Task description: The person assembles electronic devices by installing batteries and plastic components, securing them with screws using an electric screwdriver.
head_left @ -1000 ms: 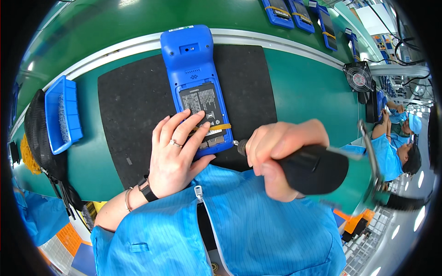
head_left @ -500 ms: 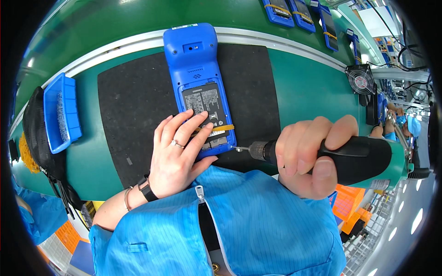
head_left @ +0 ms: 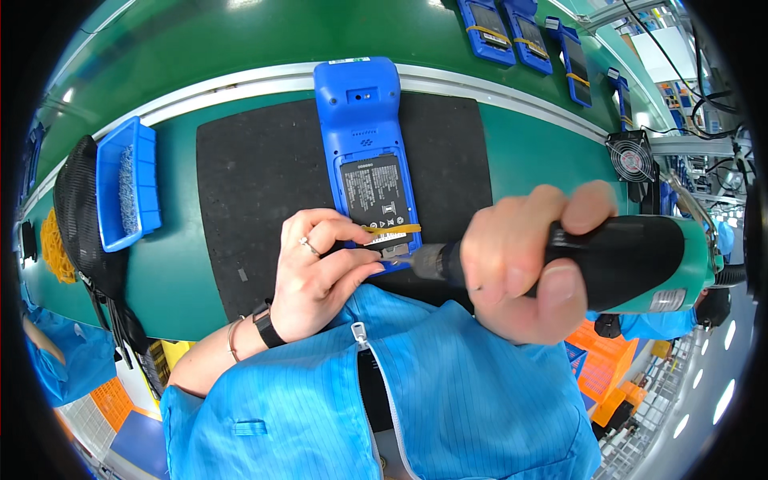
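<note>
A blue handheld terminal (head_left: pixel 357 124) lies back up, its black battery (head_left: pixel 373 192) exposed and a yellow rubber band (head_left: pixel 400 230) stretched across its near end. My left hand (head_left: pixel 308 268) is at that end's left side, fingers curled and thumb drawn toward them. Whatever may be between those fingertips is too small to make out. In my right hand (head_left: pixel 520 264) is a green and black electric screwdriver (head_left: pixel 624 260), held level with its tip pointing left beside my left fingertips. Motion blurs the tip and part of my right hand.
The terminal rests on a black mat (head_left: pixel 264 176). To the left stand a blue bin (head_left: pixel 150 184) of small screws, a black mesh bag (head_left: pixel 78 208) and yellow rubber bands (head_left: pixel 54 244). Several similar terminals (head_left: pixel 490 36) lie at the far right, near a small fan (head_left: pixel 632 158).
My left hand has gone from lying spread over the battery to curled fingers at the terminal's near end. The screwdriver tip has left the corner and moved left toward those fingers.
</note>
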The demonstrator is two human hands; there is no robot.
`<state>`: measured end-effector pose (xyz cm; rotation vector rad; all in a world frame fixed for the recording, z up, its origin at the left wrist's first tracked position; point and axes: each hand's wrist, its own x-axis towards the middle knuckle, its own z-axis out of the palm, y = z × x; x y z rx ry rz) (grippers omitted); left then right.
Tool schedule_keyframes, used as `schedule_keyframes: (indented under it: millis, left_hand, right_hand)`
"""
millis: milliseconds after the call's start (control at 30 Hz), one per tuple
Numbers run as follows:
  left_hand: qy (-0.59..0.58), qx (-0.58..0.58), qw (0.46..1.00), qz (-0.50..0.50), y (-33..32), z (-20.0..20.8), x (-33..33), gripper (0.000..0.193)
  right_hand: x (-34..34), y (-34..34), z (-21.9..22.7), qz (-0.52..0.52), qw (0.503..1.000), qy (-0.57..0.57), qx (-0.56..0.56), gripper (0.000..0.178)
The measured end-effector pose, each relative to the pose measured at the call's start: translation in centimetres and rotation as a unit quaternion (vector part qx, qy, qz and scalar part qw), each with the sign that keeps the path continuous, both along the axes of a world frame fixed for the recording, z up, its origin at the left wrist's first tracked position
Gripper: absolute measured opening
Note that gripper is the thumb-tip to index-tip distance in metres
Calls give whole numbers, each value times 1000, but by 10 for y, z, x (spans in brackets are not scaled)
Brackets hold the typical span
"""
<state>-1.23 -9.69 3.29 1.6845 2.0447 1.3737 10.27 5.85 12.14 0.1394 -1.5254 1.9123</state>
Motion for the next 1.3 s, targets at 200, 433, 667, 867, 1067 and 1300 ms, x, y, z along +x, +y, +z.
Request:
schedule_keyframes:
  millis: [200,433,667,867,1067,1300]
  left_hand:
    - [23,-7,994,109,-12,27,-27,15]
    - [241,-39,868,434,-92,37,-150,11]
    - [306,-17,879,366,-66,28,-112,24]
    - [125,0,989,-81,-24,12,-14,37]
    - [130,-11,986,-107,-21,0,-9,31]
    - [124,-10,987,-98,-23,-3,-12,30]
  right_hand:
    - [3,15,-1,-145,989,8,19,30]
    - [-4,13,-7,-173,983,-54,21,29]
    - [-7,6,-7,-155,982,-100,50,26]
    - [-20,-5,-9,-68,991,-80,78,34]
    - [-33,-5,-17,-54,980,-102,160,34]
    - [-42,-2,-23,-44,966,-136,214,31]
